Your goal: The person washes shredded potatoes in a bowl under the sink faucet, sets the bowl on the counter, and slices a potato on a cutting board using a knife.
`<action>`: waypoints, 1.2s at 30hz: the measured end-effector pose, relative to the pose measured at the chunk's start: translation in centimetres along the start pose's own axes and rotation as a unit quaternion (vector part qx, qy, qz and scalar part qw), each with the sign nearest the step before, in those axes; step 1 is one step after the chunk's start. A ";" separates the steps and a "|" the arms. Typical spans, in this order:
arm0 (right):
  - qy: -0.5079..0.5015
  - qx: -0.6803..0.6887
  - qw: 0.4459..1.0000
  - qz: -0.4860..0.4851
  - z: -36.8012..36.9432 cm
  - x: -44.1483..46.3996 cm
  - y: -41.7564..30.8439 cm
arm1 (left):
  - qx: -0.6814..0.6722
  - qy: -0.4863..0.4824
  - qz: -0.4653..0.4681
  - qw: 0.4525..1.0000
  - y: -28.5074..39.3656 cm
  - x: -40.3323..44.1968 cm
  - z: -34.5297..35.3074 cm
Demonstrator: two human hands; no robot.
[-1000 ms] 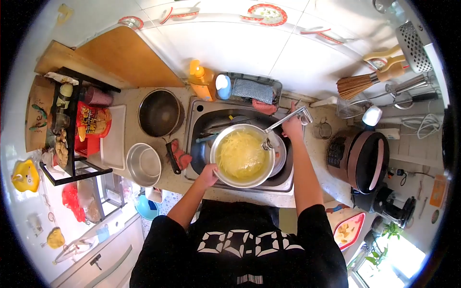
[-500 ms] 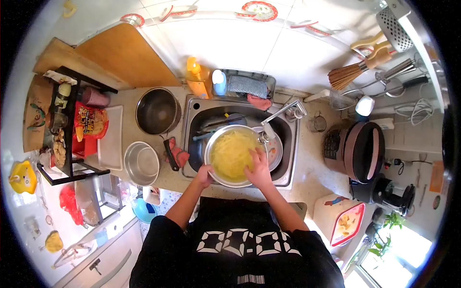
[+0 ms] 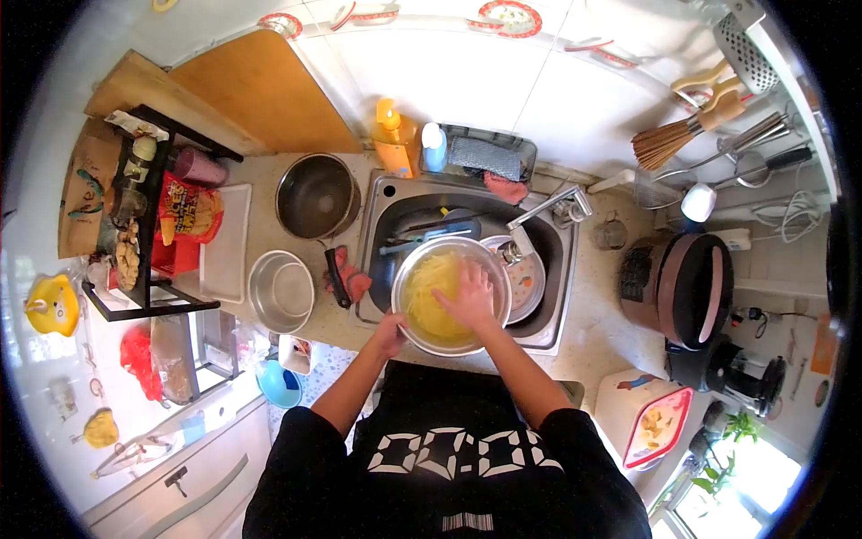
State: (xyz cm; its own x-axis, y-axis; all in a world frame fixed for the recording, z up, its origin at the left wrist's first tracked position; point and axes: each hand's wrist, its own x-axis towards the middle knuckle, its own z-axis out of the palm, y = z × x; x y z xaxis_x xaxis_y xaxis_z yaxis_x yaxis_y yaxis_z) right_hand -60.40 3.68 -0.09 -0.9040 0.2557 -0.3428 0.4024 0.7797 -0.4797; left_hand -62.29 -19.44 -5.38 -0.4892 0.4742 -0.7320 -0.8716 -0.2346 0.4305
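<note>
The left hand point(image 3: 390, 335) is holding the near-left rim of the metal bowl point(image 3: 448, 348), which is sitting over the sink point(image 3: 564, 278), partly covering the plate point(image 3: 532, 296). The right hand point(image 3: 469, 297) is reaching into the bowl, its fingers spreading wide over pale yellow shreds point(image 3: 429, 289). The faucet point(image 3: 548, 210) is jutting out just beside the bowl.

A black short-sleeved T-shirt point(image 3: 449, 496) carries large white segmented digits point(image 3: 439, 455) above a small white barcode point(image 3: 467, 521).
</note>
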 end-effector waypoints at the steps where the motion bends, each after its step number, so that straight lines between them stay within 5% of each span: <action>1: 0.009 -0.013 1.000 -0.001 0.7 0.1 0.1 | 0.000 0.000 0.002 1.000 -0.1 0.0 -0.2; 36: -0.052 0.006 0.999 0.001 3.6 -0.3 0.1 | 0.023 0.038 0.025 0.999 -0.6 -3.0 3.3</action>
State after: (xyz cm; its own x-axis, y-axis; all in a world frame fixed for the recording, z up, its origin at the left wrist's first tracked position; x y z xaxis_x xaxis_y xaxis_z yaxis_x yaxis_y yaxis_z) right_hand -59.61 1.59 -2.95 -0.8836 0.1950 -0.4256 0.4057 0.7727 -0.4882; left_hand -60.23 -17.90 -1.66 -0.5342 0.3972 -0.7462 -0.8447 -0.2169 0.4893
